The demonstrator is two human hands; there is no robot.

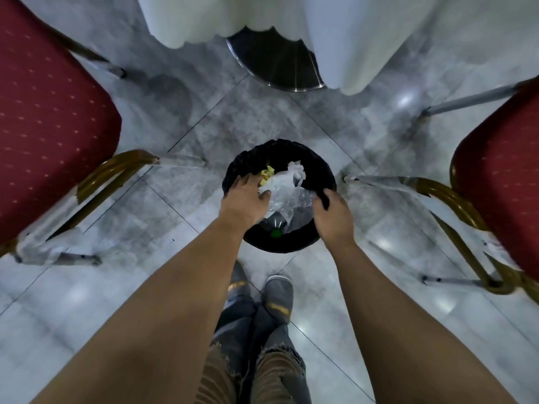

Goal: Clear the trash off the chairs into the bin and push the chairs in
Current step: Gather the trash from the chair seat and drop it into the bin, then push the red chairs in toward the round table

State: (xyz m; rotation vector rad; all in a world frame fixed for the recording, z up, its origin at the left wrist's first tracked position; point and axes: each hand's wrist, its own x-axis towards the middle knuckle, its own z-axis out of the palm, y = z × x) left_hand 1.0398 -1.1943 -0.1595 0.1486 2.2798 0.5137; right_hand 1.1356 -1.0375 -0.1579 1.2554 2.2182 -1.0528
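My left hand [245, 199], fingers straight, presses plastic wrap [287, 195] into the bin [280, 248]; right hand [332, 214] curls round its rim at 3 o'clock. Left chair [43, 112] at 9 o'clock, right chair [501, 185] at 3, both out.

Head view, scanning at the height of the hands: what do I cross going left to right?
Left red chair → left hand → clear plastic trash → right hand → right red chair. The bin lies under both hands, so it has no clear slot in the order.
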